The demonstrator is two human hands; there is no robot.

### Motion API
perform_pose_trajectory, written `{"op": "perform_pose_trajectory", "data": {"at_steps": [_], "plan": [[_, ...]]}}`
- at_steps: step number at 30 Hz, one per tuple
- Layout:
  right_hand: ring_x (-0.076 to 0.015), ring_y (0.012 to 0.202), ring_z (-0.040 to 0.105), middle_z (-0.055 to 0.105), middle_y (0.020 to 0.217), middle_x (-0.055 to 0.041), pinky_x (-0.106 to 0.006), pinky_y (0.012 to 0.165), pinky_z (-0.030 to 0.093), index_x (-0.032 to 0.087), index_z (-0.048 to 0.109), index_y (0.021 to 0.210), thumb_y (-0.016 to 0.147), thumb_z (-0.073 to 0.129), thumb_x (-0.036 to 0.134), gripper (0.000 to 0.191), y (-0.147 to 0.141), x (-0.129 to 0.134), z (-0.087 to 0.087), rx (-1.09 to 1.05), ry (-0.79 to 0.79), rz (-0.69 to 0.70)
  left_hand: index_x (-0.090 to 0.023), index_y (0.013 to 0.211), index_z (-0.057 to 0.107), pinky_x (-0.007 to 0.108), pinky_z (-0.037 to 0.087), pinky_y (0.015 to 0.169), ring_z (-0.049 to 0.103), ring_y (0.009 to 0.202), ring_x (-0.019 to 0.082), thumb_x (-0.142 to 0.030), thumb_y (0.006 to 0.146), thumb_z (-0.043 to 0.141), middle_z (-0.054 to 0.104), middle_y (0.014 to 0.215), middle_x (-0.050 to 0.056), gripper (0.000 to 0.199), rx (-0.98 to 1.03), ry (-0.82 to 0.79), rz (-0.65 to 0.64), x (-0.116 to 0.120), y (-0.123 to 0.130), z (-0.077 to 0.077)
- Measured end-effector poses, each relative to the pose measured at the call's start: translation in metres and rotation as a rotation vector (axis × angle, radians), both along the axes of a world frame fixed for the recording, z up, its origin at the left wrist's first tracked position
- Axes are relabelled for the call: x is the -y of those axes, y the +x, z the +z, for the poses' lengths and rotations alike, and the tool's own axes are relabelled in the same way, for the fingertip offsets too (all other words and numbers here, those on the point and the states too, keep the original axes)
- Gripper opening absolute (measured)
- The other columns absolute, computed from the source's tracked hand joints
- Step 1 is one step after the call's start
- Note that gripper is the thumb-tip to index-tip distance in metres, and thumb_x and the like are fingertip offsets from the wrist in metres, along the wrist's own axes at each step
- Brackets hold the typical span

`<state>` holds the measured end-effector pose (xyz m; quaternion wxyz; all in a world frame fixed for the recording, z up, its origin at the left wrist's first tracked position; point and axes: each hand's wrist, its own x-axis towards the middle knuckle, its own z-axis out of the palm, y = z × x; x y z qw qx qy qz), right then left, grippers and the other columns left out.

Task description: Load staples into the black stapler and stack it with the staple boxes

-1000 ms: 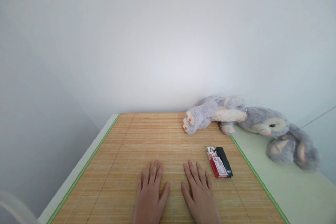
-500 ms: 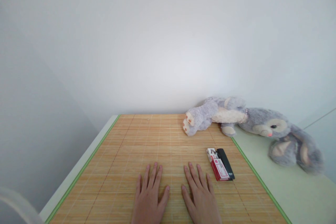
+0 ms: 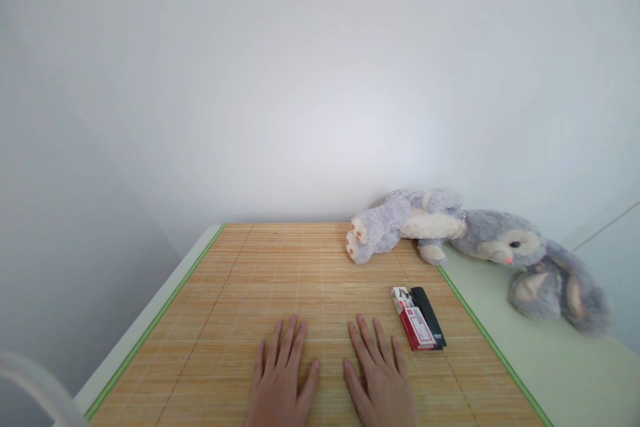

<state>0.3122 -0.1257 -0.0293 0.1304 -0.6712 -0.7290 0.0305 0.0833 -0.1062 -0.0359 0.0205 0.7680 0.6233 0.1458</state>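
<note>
Bamboo mat [image 3: 270, 280] under flat, spread hands [image 3: 281, 383], boxes [image 3: 419, 329] and black stapler [image 3: 429, 315] to their right, plush rabbit [image 3: 500, 232] beyond.

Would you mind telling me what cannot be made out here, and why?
In the head view:
Palms of the left hand and right hand: turned down, hidden by their backs.
Wrists: cut off by the bottom edge.
Lettering on the red-and-white box and black object: too small to read.
Pale curved thing: cut off by the left and bottom edges.
Underside of the plush toy: hidden by its own body.
</note>
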Motion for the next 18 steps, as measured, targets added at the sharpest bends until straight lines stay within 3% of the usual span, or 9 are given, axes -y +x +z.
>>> {"op": "perform_pose_trajectory", "data": {"at_steps": [6,18], "plan": [[-0.0337,0.158,0.022,0.023,0.170,0.0065,-0.066,0.123,0.029,0.041,0.016,0.164,0.105,0.038,0.053,0.063,-0.0004,0.0005,0.0026,-0.011,0.001,0.000,-0.035,0.162,0.032,0.061,0.022,0.126,0.025,0.158,0.032,-0.051,0.102,0.044,0.030,0.169,-0.002,0.063,-0.013,0.008,0.008,0.0003,0.0010,0.0007],[-0.0324,0.160,0.018,0.021,0.170,0.0071,-0.066,0.124,0.027,0.040,0.017,0.164,0.106,0.035,0.052,0.063,-0.0005,0.0022,0.0081,-0.020,-0.009,-0.009,-0.035,0.164,0.024,0.059,0.022,0.127,0.022,0.159,0.029,-0.049,0.103,0.040,0.026,0.170,-0.004,0.064,-0.028,0.001,0.006,0.0011,0.0028,0.0044]]}}
